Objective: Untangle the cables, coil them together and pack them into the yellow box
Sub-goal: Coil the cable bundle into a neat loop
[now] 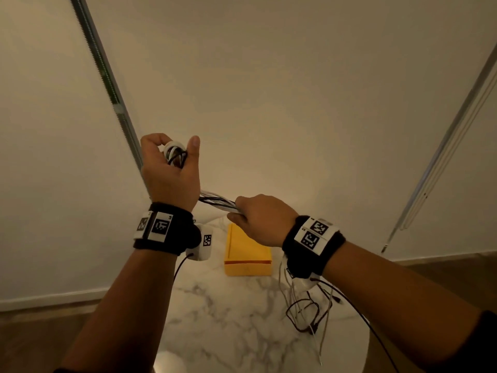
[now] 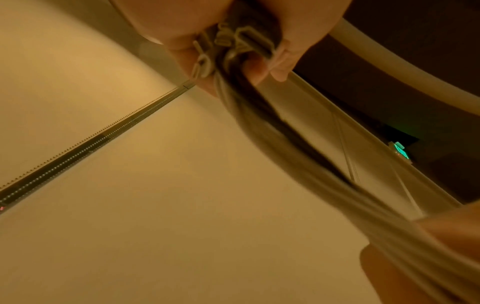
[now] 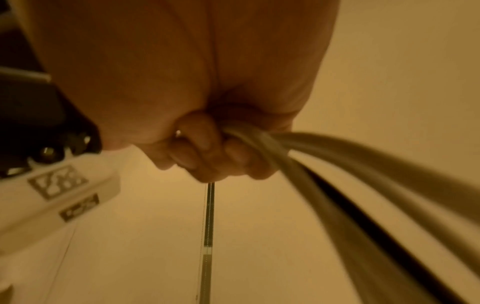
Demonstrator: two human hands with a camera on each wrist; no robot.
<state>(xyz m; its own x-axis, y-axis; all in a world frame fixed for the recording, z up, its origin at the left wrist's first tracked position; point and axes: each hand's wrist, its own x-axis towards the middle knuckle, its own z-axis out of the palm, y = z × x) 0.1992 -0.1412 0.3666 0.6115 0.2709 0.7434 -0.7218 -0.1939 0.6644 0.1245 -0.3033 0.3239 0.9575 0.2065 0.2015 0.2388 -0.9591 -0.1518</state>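
both the left hand (image 1: 172, 168) and right hand (image 1: 258, 219) grip the cables (image 1: 217, 201), a light, floppy, springy bundle best pinched at the coil's crossing before boxing.

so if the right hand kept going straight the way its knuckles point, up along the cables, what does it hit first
Probably the left hand. The right hand grips the cable bundle, which runs up and left to the left hand's heel, with nothing between them in the head view. Depth is unclear, so it might pass beside the wrist.
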